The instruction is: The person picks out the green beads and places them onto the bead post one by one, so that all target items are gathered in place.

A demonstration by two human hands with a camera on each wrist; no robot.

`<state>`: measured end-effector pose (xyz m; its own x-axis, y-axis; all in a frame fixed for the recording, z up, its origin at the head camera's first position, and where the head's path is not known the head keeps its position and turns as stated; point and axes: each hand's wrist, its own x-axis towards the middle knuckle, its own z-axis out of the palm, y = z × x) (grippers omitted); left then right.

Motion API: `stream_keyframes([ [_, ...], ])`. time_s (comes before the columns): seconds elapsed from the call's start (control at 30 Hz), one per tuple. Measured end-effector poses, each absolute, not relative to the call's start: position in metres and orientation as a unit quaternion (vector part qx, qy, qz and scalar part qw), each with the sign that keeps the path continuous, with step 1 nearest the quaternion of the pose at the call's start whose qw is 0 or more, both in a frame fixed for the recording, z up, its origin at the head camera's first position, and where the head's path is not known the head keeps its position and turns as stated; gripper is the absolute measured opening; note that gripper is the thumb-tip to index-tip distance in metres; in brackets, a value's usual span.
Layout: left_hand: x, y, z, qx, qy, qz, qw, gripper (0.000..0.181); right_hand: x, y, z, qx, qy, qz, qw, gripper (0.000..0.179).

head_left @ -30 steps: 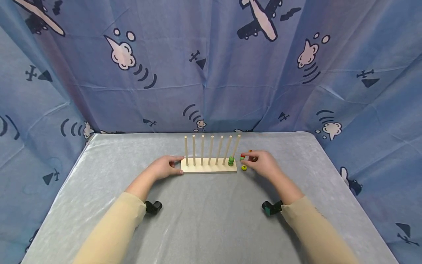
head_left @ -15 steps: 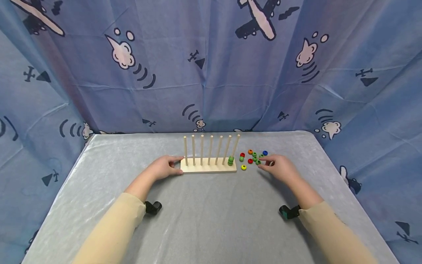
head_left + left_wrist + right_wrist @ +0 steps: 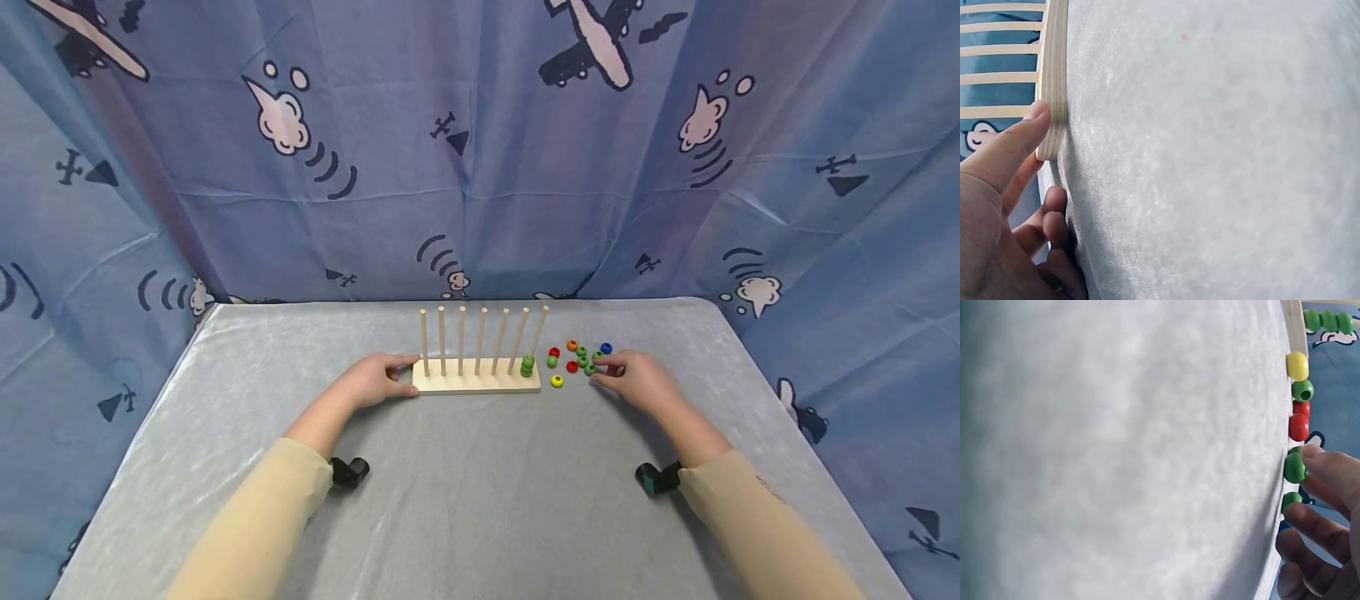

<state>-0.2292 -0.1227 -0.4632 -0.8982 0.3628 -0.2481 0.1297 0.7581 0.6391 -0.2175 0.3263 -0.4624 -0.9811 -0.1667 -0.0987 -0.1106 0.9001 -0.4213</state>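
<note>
A pale wooden peg board (image 3: 472,383) stands on the table, its row of several upright pegs along the base. My left hand (image 3: 369,381) holds its left end, thumb on the front edge and forefinger behind, as the left wrist view also shows. On the rightmost peg sits a short stack of green beads (image 3: 1329,321). My right hand (image 3: 637,379) is at the right side of the loose beads, thumb and forefinger at a green bead (image 3: 1294,467) that lies on the cloth. The contact of the forefinger is partly hidden behind the thumb.
Around that bead lie more loose beads: a yellow bead (image 3: 557,381), red ones, an orange bead (image 3: 572,345), a blue bead (image 3: 606,348) and several green ones. A pale grey cloth (image 3: 480,500) covers the table. A blue patterned curtain (image 3: 390,167) hangs behind it.
My right hand has moved right, from beside the board's right end to the green beads, uncovering the loose beads. Its thumb and forefinger have drawn slightly closer. The left hand keeps its hold.
</note>
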Motion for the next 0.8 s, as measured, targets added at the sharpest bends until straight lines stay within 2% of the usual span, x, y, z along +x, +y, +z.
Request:
stream_keyframes([
  [0.8,-0.23,-0.123,-0.465,0.129,0.92,0.325,0.178,0.063,-0.228,0.325,-0.468,-0.042,0.974,-0.205,0.09,0.041],
])
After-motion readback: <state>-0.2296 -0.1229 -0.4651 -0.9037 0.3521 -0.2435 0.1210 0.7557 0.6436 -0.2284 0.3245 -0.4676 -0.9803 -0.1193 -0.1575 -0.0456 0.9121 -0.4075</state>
